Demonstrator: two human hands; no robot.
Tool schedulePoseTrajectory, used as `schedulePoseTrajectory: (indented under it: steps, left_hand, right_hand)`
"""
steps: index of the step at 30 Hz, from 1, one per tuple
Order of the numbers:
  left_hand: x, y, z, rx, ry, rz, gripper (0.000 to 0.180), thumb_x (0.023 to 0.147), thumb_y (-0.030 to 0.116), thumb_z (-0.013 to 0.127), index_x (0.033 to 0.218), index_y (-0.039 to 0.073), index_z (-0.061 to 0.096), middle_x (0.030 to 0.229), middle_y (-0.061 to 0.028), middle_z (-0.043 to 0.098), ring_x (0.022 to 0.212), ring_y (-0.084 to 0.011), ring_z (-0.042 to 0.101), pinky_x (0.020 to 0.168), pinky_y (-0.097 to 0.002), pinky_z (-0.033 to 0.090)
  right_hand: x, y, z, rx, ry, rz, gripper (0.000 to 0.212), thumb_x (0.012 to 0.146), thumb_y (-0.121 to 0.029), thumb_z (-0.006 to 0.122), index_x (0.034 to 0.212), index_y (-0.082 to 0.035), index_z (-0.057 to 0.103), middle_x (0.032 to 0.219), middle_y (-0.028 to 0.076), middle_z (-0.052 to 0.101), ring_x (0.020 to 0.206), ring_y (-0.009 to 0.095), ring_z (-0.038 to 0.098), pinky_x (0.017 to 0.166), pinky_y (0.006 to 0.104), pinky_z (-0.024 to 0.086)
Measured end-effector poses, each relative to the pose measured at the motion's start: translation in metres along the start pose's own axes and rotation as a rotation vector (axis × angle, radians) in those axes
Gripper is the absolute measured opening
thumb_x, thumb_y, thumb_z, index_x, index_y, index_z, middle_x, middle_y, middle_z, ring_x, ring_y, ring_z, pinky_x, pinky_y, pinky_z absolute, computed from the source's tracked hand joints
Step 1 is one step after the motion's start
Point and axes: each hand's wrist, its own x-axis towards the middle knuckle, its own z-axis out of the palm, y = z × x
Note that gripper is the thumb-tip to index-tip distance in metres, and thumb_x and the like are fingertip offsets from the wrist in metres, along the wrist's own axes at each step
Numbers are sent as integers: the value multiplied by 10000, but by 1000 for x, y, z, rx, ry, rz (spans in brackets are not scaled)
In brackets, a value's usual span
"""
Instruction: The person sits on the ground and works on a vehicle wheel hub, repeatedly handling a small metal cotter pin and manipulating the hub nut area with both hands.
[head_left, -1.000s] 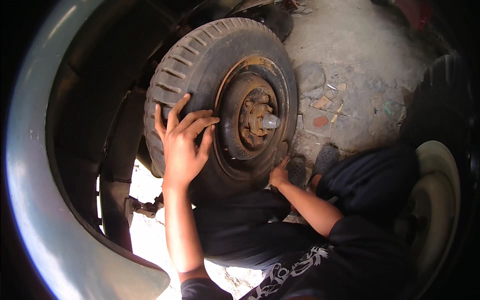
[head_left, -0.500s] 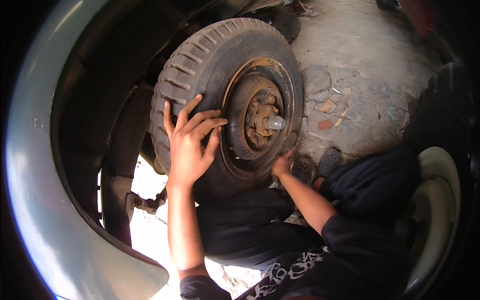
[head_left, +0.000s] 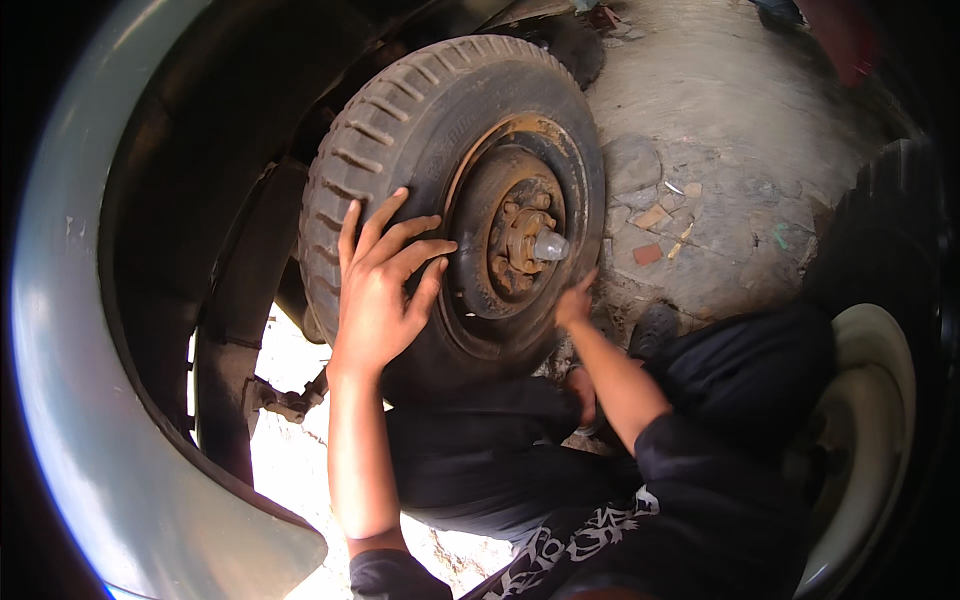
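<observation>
A dusty black tyre [head_left: 450,120] with a chunky tread stands upright before me, a little tilted. Its rusty wheel rim [head_left: 487,165] surrounds a brown hub with several nuts, and a grey cap [head_left: 550,246] sticks out of the centre. My left hand [head_left: 385,285] lies flat against the near left sidewall, fingers spread, the fingertips reaching up it. Down at the tyre's lower right edge, my right hand [head_left: 574,303] touches the rubber with one finger stretched upward. Its other fingers are partly hidden and slightly blurred.
A pale curved fender [head_left: 75,330] arches on the left around the dark wheel well. Another wheel with a cream rim [head_left: 885,385] is at my right. Brick bits [head_left: 648,254] and scraps lie on the rough floor. My dark-trousered legs are folded close to the tyre.
My right hand has shifted slightly up and right along the tyre's edge. The left hand's outermost finger has drawn in toward the others. My feet have shifted.
</observation>
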Motion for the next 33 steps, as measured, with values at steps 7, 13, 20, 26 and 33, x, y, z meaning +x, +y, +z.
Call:
schedulePoseTrajectory:
  steps: [7,13,20,26,33]
  left_hand:
    - [-2,-2,-3,-7,-16,-17,174,965,156,792,1119,167,873,1429,-77,738,1552,-314,525,1373,-593,189]
    - [-6,1,2,-7,-8,4,177,955,139,806,1121,151,868,1487,-115,702,1547,-339,526,1357,-587,255]
    - [-4,-6,-3,-41,138,-29,150,950,97,802,1082,117,869,1517,-134,684,1539,-391,532,1300,-550,377]
    - [-7,-9,-3,28,213,-50,146,942,101,796,1068,116,870,1597,-157,622,1591,-403,465,1317,-545,347]
    - [-9,-15,-3,148,347,-83,151,923,100,811,1055,134,876,1721,-188,476,1635,-457,366,1329,-580,324]
  right_hand:
    - [-54,3,-21,-89,-94,-60,1074,1060,-27,541,1761,-138,-265,1198,366,750,1057,495,771,968,561,614]
    - [-20,-17,-21,-79,-43,5,1120,1060,-42,584,1757,-177,-282,1237,357,743,1108,483,772,987,567,615]
    - [0,-69,-76,-161,45,-148,1084,1096,-80,603,1779,-206,-230,1466,410,594,1188,538,726,999,586,617]
    - [-43,10,-36,-249,-42,-128,1056,1100,-81,564,1782,-202,-233,1379,385,673,1167,522,734,985,595,602]
    - [-2,-80,-92,14,168,-279,983,1104,-92,566,1798,-131,-130,1416,354,665,1175,502,717,1019,566,578]
